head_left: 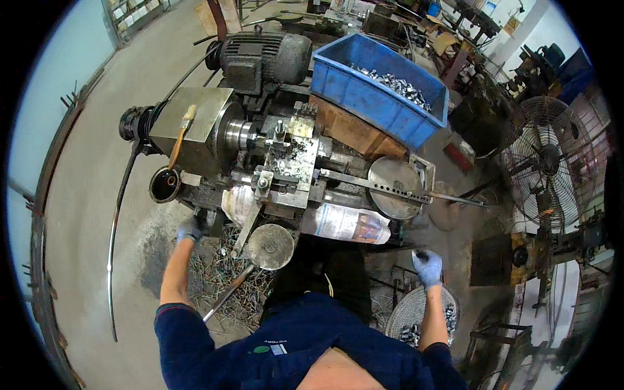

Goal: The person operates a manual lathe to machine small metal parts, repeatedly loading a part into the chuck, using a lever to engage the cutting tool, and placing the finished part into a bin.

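Though neither grip can be told, blue-grey-gloved left hand (190,229) is beside dark metal fitting (209,222); blue-grey-gloved right hand (427,268) near round grey perforated basket (405,311) of shiny metal pieces (411,335). Low right forearm (434,320) sweep could tip it, spilling them.

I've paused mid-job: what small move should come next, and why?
Probably lift the brush from its pot with the left hand and, if the spindle is stopped, sweep the metal plate: dark bits litter its top, and the brush leans bristles-up near that hand. Whether the spindle turns can't be told here.
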Demonstrator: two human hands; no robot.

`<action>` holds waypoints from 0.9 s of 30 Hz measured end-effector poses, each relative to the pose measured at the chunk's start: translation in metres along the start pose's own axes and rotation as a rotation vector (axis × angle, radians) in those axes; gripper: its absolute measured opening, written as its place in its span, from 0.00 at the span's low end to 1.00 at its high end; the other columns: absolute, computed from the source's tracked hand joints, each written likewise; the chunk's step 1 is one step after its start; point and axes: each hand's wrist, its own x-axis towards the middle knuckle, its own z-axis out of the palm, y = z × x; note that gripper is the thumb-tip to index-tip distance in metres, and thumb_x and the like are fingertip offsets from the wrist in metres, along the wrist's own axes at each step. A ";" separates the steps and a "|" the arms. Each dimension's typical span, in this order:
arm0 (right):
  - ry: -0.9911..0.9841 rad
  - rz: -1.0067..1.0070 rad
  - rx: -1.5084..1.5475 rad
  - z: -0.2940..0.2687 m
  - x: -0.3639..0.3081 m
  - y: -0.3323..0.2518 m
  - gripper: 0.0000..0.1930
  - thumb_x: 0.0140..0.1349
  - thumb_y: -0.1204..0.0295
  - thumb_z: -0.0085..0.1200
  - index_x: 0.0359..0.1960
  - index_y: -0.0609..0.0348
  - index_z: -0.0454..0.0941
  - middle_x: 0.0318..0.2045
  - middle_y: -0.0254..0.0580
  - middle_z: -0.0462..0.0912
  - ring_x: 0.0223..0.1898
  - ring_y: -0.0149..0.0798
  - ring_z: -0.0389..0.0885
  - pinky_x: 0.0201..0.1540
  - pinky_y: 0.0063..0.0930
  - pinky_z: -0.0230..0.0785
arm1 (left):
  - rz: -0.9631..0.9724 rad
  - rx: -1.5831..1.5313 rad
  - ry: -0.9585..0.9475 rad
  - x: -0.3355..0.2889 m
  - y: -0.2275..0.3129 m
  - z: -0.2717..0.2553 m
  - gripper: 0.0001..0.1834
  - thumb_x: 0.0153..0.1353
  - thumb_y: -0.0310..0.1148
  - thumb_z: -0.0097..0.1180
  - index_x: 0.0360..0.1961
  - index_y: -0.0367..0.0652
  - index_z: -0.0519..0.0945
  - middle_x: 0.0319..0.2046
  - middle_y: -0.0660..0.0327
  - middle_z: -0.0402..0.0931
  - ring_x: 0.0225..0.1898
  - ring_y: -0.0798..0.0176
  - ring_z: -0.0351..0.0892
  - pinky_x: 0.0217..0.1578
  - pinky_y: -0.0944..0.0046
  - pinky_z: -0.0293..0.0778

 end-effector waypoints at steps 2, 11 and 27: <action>0.005 -0.015 -0.151 -0.020 0.026 -0.041 0.19 0.49 0.59 0.63 0.32 0.65 0.80 0.26 0.49 0.82 0.28 0.43 0.82 0.36 0.31 0.72 | -0.023 0.003 -0.027 -0.007 0.019 -0.027 0.26 0.54 0.54 0.47 0.44 0.46 0.78 0.44 0.50 0.77 0.47 0.46 0.75 0.46 0.50 0.70; -0.130 -0.621 0.112 -0.005 0.129 -0.302 0.22 0.51 0.52 0.58 0.38 0.58 0.81 0.34 0.50 0.82 0.38 0.47 0.80 0.43 0.35 0.71 | 0.107 -0.200 0.090 -0.046 -0.050 -0.062 0.22 0.56 0.47 0.49 0.46 0.44 0.78 0.43 0.49 0.77 0.46 0.46 0.76 0.48 0.56 0.70; -0.456 -1.082 -0.643 0.141 0.152 -0.480 0.30 0.44 0.44 0.57 0.44 0.51 0.80 0.44 0.47 0.80 0.51 0.49 0.74 0.63 0.54 0.44 | -0.356 -0.162 0.681 -0.213 -0.098 -0.118 0.23 0.51 0.55 0.55 0.27 0.42 0.76 0.28 0.49 0.77 0.32 0.44 0.77 0.33 0.50 0.70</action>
